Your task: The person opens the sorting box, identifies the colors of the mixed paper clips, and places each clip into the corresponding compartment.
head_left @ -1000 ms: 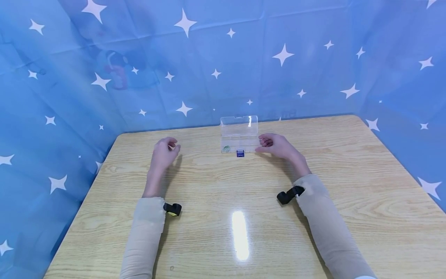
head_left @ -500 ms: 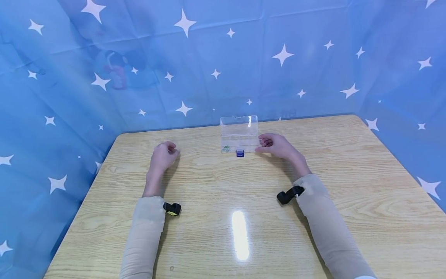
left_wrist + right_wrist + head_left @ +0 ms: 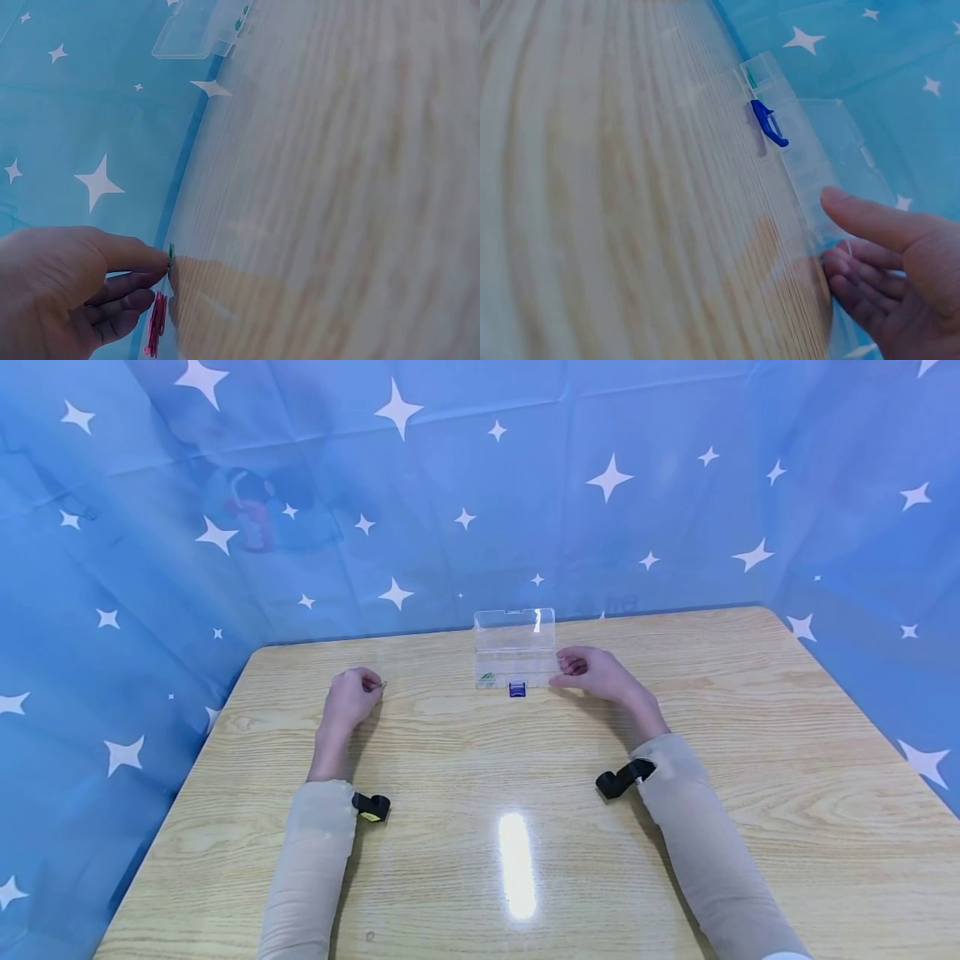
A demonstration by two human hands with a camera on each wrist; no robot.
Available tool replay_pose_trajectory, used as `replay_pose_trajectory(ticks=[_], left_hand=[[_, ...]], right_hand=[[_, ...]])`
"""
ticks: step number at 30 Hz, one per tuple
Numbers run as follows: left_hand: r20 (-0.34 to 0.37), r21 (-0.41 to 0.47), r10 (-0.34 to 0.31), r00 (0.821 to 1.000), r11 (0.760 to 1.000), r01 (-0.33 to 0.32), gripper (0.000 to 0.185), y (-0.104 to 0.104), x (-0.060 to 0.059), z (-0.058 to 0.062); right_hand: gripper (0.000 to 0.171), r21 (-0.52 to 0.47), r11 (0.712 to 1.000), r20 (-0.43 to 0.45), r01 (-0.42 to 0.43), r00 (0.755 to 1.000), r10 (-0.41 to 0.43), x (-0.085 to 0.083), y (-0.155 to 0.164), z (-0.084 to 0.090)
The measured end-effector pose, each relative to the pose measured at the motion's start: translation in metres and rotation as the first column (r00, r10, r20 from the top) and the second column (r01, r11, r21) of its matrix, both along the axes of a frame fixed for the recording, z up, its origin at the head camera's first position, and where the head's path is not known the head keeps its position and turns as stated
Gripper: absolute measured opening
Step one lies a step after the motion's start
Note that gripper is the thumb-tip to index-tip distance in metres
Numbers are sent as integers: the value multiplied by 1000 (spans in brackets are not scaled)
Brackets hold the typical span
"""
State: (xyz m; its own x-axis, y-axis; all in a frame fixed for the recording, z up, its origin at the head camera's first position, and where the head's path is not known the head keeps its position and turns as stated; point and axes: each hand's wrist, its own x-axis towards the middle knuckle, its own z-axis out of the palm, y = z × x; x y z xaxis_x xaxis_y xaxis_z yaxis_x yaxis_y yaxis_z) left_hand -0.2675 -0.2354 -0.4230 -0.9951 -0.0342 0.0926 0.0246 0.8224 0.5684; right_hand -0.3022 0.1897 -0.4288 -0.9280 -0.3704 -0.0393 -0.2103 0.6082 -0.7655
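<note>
**Left hand pinching a small item, right hand at the clear box**

From my remote seat, starting at the left: my left hand [image 3: 351,692] rests on the wooden table [image 3: 480,827], fingers curled in, thumb and forefinger pinching a tiny green item [image 3: 171,253]; it is too small for me to say what it is; in the left wrist view a pink object [image 3: 157,324] shows just below the fingers, blurred. Moving right, the clear plastic box [image 3: 514,647] stands near the table's far edge, well apart from that hand, its lid raised upright; a small green piece [image 3: 488,677] lies in its left compartment; the blue latch [image 3: 517,690] hangs at the front wall. Further right, my right hand [image 3: 592,672] sits just beside the box's right end, fingers loosely curled, gripping nothing; the right wrist view puts its fingertips [image 3: 832,264] against the box's end wall.
</note>
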Motion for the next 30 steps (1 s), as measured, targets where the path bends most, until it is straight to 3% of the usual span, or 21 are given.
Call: replay_pose_trajectory(ticks=[10,30], left_hand=[[41,3,-13,999,1000,13,19,-1,2,2],[46,0,-55,997,998,55,17,3,0,2]], right_hand=[[71,4,1000,4,-3,1000,3,0,0,0],[70,-4,1000,1,2,1000,-2,1,0,1]])
